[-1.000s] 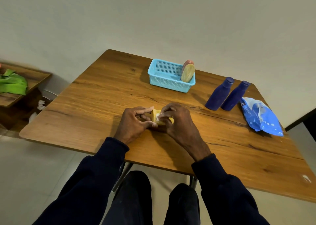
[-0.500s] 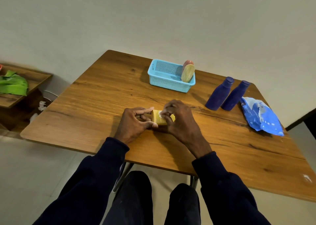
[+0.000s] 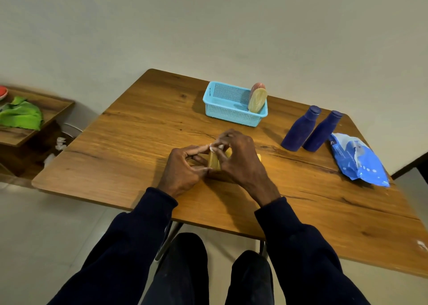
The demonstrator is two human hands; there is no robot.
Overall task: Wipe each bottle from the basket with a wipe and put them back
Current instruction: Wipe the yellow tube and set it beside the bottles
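A yellow bottle (image 3: pixel 214 162) lies on the wooden table (image 3: pixel 129 137) between my hands. My left hand (image 3: pixel 183 170) grips its left end. My right hand (image 3: pixel 240 158) covers most of the bottle and pinches a small white wipe (image 3: pixel 214 146) against it. The light blue basket (image 3: pixel 228 115) stands further back and holds a yellow bottle (image 3: pixel 257 100) and a pink bottle (image 3: pixel 257 86), both upright in its right corner. Two dark blue bottles (image 3: pixel 300 129) (image 3: pixel 322 132) stand side by side on the table to the right.
A blue wipes pack (image 3: pixel 357 159) lies at the table's right edge beside the dark blue bottles. To the left is a lower wooden shelf (image 3: pixel 46 110) with a green cloth (image 3: pixel 22 117). Crumpled white wipes (image 3: pixel 60 142) lie on the floor below.
My right hand has slid the wipe up and left over the yellow bottle, toward my left fingertips. My left hand has kept its hold on the bottle's left end.
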